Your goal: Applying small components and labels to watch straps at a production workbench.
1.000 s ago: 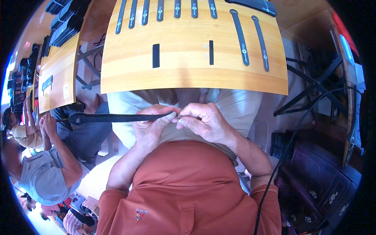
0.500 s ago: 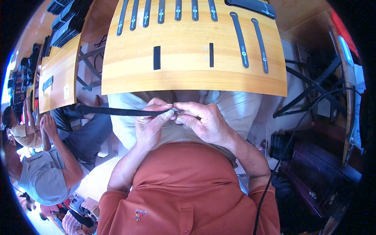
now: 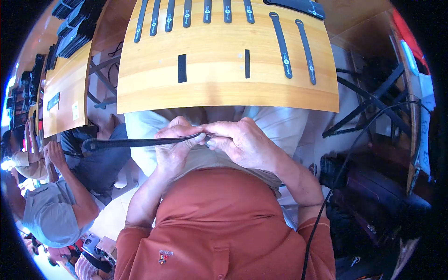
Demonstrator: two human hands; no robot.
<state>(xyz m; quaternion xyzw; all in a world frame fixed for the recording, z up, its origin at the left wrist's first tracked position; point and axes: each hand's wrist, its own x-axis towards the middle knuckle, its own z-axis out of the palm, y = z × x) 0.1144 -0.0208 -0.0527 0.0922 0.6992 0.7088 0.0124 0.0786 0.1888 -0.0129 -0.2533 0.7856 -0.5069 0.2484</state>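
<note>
A long black fabric strap (image 3: 126,143) is held in front of my lap, its rounded free end pointing left. My left hand (image 3: 173,148) is closed around it, thumb and fingers pinching it near its right end. Against those fingertips my right hand (image 3: 247,144) is closed in a pinch on the same end, and the fingers hide most of that end. Beyond the hands, two short black strips (image 3: 182,68) lie apart on the wooden table (image 3: 219,100). Two long dark straps (image 3: 281,45) with rounded ends lie at its right side.
Several more dark straps (image 3: 187,14) lie in a row along the table's far side, near a dark stack (image 3: 303,7). At left, a person (image 3: 56,205) sits by another table (image 3: 67,98) bearing black stacks. A black cable (image 3: 345,163) hangs at my right.
The strap's free end has dropped slightly and moved a little left. Both hands keep their pinch, with the right fingers slightly shifted. The whole view has moved a little.
</note>
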